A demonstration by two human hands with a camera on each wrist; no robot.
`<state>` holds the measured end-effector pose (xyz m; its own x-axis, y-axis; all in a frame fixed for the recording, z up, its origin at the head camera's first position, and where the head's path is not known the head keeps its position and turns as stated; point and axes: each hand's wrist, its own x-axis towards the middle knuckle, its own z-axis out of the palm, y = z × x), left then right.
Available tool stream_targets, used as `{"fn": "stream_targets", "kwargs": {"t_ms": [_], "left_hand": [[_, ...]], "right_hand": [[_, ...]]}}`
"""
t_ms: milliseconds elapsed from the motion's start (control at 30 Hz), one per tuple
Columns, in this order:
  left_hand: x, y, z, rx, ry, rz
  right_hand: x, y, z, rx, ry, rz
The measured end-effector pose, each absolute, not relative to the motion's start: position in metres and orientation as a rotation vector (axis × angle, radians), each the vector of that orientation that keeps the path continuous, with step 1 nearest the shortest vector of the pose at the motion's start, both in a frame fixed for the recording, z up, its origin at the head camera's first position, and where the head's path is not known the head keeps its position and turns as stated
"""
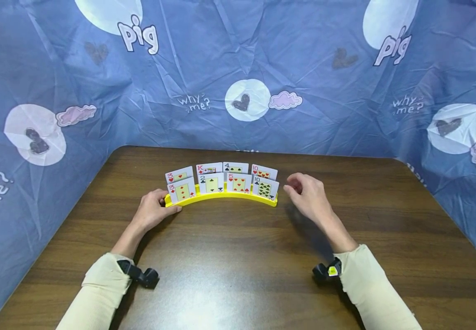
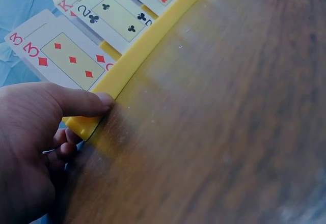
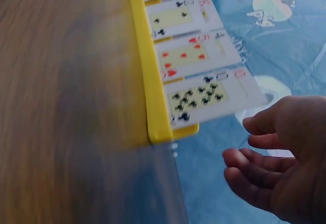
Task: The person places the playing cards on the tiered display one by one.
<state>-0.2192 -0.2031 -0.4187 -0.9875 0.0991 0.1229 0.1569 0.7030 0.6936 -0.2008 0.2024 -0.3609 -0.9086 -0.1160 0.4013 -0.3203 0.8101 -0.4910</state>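
Observation:
A curved yellow card holder [image 1: 221, 195] stands on the table with playing cards upright in two rows. Its front row shows the three of diamonds [image 1: 181, 190], two of clubs [image 1: 211, 183], five of hearts [image 1: 239, 183] and ten of clubs [image 1: 265, 187]. Behind them rise the three of hearts [image 1: 179, 174], a king [image 1: 209, 168], a four [image 1: 235, 167] and the ten of hearts [image 1: 264, 172]. My left hand [image 1: 152, 211] pinches the holder's left end, thumb on the front wall. Beside the right end, apart from the cards, my right hand [image 1: 309, 195] hovers with loosely bent fingers, holding nothing.
The brown wooden table [image 1: 229, 256] spreads out around the holder and reaches to its far edge. A blue printed cloth [image 1: 205, 59] hangs behind it and along both sides. Each wrist carries a black strapped camera, such as the left one [image 1: 139, 273].

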Motion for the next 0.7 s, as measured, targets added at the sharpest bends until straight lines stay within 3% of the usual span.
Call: {"fn": "stream_targets", "kwargs": {"t_ms": [700], "left_hand": [[-0.209,-0.21,-0.395,-0.254,-3.063,-0.779]], "right_hand": [[-0.186,0.257,-0.375,0.226,-2.964,0.605]]}}
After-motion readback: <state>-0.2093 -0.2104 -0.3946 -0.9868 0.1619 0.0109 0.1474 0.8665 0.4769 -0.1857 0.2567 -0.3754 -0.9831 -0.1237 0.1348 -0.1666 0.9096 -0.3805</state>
